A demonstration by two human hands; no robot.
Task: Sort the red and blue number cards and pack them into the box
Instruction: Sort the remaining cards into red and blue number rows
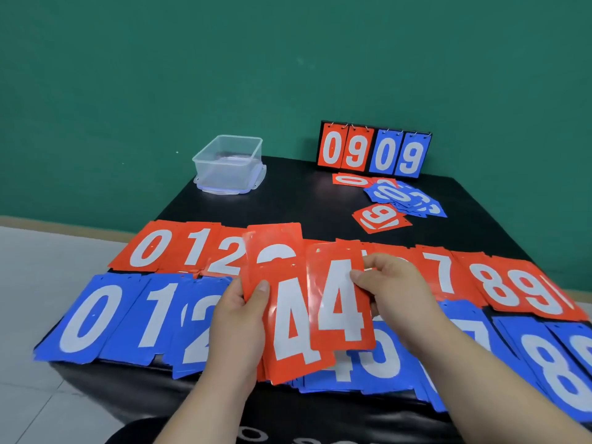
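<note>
A row of red number cards lies across the black table, with a row of blue number cards in front of it. My left hand grips a stack of red cards with a 4 on top and another red card sticking out behind. My right hand pinches a single red 4 card by its right edge, just beside that stack. A clear plastic box stands empty at the table's far left.
A flip scoreboard reading 09 09 stands at the far right edge. In front of it lies a loose pile of blue cards and some red cards. The green wall is behind the table.
</note>
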